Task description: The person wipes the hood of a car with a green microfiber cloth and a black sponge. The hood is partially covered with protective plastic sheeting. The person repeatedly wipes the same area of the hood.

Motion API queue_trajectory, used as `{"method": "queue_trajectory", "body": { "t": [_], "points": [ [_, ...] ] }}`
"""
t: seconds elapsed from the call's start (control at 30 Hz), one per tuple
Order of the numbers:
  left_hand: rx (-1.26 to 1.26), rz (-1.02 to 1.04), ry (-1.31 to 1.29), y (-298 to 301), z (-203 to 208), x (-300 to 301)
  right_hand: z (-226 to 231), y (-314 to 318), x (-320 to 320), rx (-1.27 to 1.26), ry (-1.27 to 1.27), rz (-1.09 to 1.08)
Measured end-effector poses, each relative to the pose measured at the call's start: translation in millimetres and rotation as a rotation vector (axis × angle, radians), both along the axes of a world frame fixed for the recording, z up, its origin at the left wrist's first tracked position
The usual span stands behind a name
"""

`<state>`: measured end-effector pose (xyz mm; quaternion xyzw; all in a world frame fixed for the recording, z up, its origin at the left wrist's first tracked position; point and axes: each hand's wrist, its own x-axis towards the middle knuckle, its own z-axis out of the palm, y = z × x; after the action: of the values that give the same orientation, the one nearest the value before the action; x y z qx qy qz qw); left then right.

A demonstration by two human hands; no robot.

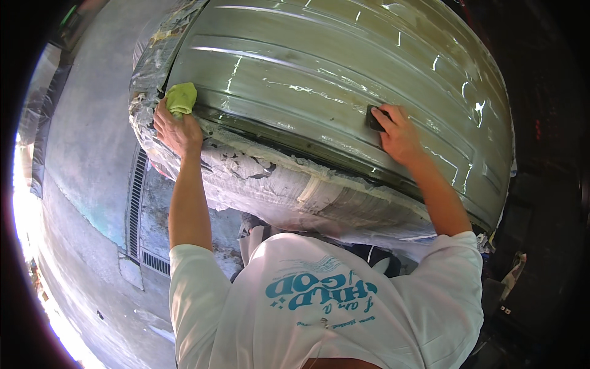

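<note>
A person in a white T-shirt (pixel 246 307) leaned over a broad, ribbed metal panel (pixel 295 74), both arms stretched forward and both hands occupied. The left hand (pixel 178 129) grasped a crumpled yellow-green cloth (pixel 181 98), which bulged out beyond the fingers at the panel's near left corner. Well to its right, the right hand (pixel 399 132) was closed around a small black block (pixel 375 119), the fingers bent over its top as it sat against the panel's surface; the block showed just left of the knuckles. Raised ribs ran across the grey-green metal beyond both hands, and bright streaks of reflected light (some broken and wavy, as if on a wet surface) lay above and to the left of the right hand and below its wrist. Wrinkled masking film (pixel 301 190) draped the panel's near side, below and between the two hands, and more taped covering (pixel 157 58) lined the edge just above the left hand. Farther left of that hand stretched a smooth grey floor (pixel 92 123), with a slotted drain grate (pixel 136 203) set into it beside the left forearm.
</note>
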<state>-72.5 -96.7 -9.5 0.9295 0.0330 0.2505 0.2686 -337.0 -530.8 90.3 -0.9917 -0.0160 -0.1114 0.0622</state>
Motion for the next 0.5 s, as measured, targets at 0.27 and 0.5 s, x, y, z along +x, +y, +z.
{"method": "queue_trajectory", "body": {
  "t": [0.27,0.5],
  "points": [
    [-0.008,0.014,-0.006,5,-5,9,-13,29,48,-0.031,0.014,-0.112],
    [0.007,0.032,-0.012,4,-6,8,-10,-55,-43,-0.091,0.012,-0.151]
  ]
}}
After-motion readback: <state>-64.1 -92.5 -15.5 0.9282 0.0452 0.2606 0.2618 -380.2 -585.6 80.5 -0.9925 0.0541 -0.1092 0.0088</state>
